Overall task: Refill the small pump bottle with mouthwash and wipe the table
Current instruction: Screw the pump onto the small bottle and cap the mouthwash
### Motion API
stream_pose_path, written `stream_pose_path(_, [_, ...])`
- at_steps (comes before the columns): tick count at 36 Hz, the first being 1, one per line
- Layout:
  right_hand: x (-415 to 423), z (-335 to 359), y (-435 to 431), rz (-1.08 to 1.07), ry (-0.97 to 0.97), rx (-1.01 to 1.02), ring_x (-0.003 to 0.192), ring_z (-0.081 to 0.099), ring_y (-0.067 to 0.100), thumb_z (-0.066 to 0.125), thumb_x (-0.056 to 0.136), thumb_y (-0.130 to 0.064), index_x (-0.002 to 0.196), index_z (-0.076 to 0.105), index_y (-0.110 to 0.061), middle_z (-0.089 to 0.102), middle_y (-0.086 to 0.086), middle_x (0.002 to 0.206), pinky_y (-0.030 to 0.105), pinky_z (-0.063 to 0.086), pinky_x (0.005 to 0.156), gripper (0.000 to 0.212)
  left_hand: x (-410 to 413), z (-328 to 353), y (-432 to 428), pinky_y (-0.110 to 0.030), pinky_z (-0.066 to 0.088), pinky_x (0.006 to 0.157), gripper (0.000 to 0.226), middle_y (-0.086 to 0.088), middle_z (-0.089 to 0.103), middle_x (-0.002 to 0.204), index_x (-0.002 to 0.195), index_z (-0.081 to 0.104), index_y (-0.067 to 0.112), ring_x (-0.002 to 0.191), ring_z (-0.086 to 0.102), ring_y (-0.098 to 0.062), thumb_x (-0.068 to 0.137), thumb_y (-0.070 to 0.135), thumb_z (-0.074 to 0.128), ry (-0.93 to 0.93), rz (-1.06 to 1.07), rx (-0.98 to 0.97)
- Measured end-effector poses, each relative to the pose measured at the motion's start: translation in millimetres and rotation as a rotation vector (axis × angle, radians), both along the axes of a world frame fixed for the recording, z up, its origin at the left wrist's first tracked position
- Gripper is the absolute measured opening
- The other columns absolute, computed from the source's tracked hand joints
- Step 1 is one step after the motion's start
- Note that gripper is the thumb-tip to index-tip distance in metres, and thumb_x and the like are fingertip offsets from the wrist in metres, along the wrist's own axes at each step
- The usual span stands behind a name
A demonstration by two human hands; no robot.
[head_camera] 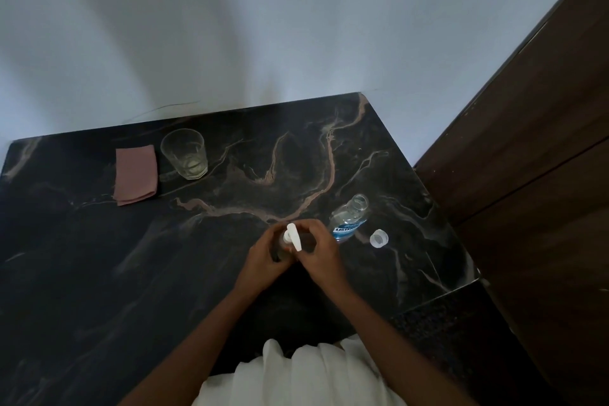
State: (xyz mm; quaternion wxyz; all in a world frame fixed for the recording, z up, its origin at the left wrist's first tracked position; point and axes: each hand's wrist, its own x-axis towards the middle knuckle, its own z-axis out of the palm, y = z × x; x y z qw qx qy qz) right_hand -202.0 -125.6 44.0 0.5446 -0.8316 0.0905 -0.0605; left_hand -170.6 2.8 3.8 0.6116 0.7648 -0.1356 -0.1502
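Fingers (308,228) of both hands grip the pump bottle (292,237). Steady with the left hand (263,255), twist squarely with the right hand (318,254).

The worktop (230,273) is black, veined pink and white. Beyond the hands (293,254) lie a dusty-pink cloth (135,174) and a clear bottle (347,219) labelled blue.

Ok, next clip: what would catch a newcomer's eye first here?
The left hand and right hand meet mid-table, both gripping the small pump bottle with its white pump head. Just right of them stands the uncapped mouthwash bottle, its cap lying apart on the dark marble table. At the far left, a folded pink cloth lies beside a clear glass.
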Motion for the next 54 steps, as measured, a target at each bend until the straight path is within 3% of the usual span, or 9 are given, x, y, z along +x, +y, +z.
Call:
stream_pose_path(7, [-19.9, -3.9, -32.6, -0.002, 0.088, -0.061, 0.084, 0.058, -0.004, 0.07, 0.072, 0.003, 0.094, 0.065, -0.013, 0.063, -0.005, 0.091, 0.004, 0.044, 0.078, 0.027, 15.9, 13.5, 29.3, -0.022, 0.031, 0.102, 0.082, 0.013, 0.041, 0.135, 0.127, 0.035, 0.041, 0.127, 0.038, -0.004, 0.062, 0.024, 0.081, 0.028, -0.085, 0.106])
stream_pose_path(13, [-41.6, -10.5, -66.0, -0.093, 0.161, -0.079, 0.074, 0.061, -0.003, 0.069, 0.074, 0.003, 0.076, 0.062, -0.028, 0.063, -0.011, 0.08, 0.006, 0.047, 0.069, 0.032, 37.0, 58.6, 43.8, -0.021, 0.033, 0.101, 0.066, 0.026, 0.044, 0.128, 0.119, 0.041, 0.049, 0.121, 0.04, 0.01, 0.063, 0.035, 0.073, -0.079, -0.162, 0.147])
stream_pose_path(20, [-44.2, -17.4, -101.1, -0.248, 0.172, -0.064, 0.073, 0.059, -0.003, 0.065, 0.077, 0.003, 0.076, 0.061, -0.025, 0.063, -0.009, 0.077, 0.002, 0.044, 0.065, 0.029, 53.2, 96.6, -2.7, -0.008, 0.039, 0.096, 0.051, 0.016, 0.053, 0.12, 0.115, 0.049, 0.033, 0.112, 0.048, 0.01, 0.07, 0.026, 0.071, -0.198, -0.198, 0.125])
stream_pose_path(25, [-35.0, -23.6, -124.4, -0.346, 0.128, -0.135, 0.08, 0.061, 0.009, 0.068, 0.075, 0.001, 0.085, 0.064, -0.015, 0.063, 0.003, 0.088, 0.014, 0.048, 0.074, 0.019, 58.6, 100.4, -47.2, 0.001, 0.034, 0.089, 0.055, 0.012, 0.05, 0.119, 0.123, 0.05, 0.018, 0.107, 0.048, 0.005, 0.073, 0.021, 0.073, -0.242, -0.318, 0.212])
stream_pose_path(27, [-31.2, -29.0, -132.0, -0.337, 0.142, -0.195, 0.091, 0.058, 0.016, 0.07, 0.074, 0.0, 0.093, 0.063, -0.012, 0.06, 0.002, 0.098, 0.027, 0.048, 0.081, 0.024, 58.1, 97.9, -62.2, 0.003, 0.033, 0.088, 0.056, 0.01, 0.051, 0.121, 0.124, 0.05, 0.017, 0.11, 0.047, 0.003, 0.073, 0.022, 0.073, -0.233, -0.353, 0.232])
stream_pose_path(30, [-27.1, -36.5, -139.8, -0.298, 0.197, -0.316, 0.105, 0.047, 0.02, 0.073, 0.071, -0.006, 0.106, 0.059, -0.014, 0.053, 0.005, 0.112, 0.026, 0.037, 0.086, 0.039, 56.8, 92.1, -78.4, 0.005, 0.031, 0.086, 0.062, 0.003, 0.053, 0.127, 0.126, 0.048, 0.016, 0.112, 0.045, 0.001, 0.07, 0.021, 0.076, -0.231, -0.404, 0.282])
stream_pose_path(37, [-20.2, -46.1, -144.5, -0.286, 0.292, -0.367, 0.115, 0.042, 0.026, 0.074, 0.07, -0.011, 0.12, 0.051, -0.011, 0.048, 0.009, 0.124, 0.034, 0.038, 0.093, 0.055, 54.6, 79.0, -95.4, -0.032, 0.044, 0.099, 0.069, -0.007, 0.054, 0.127, 0.129, 0.044, 0.012, 0.116, 0.052, -0.014, 0.068, 0.02, 0.076, -0.24, -0.441, 0.376])
stream_pose_path(44, [-17.5, -47.6, -143.6, -0.282, 0.305, -0.341, 0.111, 0.047, 0.025, 0.064, 0.078, -0.006, 0.11, 0.057, -0.01, 0.054, 0.01, 0.117, 0.037, 0.041, 0.092, 0.034, 54.3, 74.6, -99.9, -0.021, 0.042, 0.089, 0.055, -0.007, 0.062, 0.117, 0.119, 0.054, 0.013, 0.105, 0.056, -0.013, 0.069, 0.014, 0.076, -0.283, -0.41, 0.409])
stream_pose_path(54, [-13.1, -1.2, -142.2, -0.207, 0.114, -0.32, 0.093, 0.048, 0.01, 0.065, 0.075, 0.002, 0.105, 0.062, -0.01, 0.05, 0.004, 0.106, 0.007, 0.035, 0.076, 0.033, 53.3, 72.3, -101.4, -0.017, 0.042, 0.081, 0.05, -0.009, 0.063, 0.114, 0.117, 0.056, 0.009, 0.098, 0.056, -0.009, 0.071, 0.01, 0.073, -0.24, -0.379, 0.408])
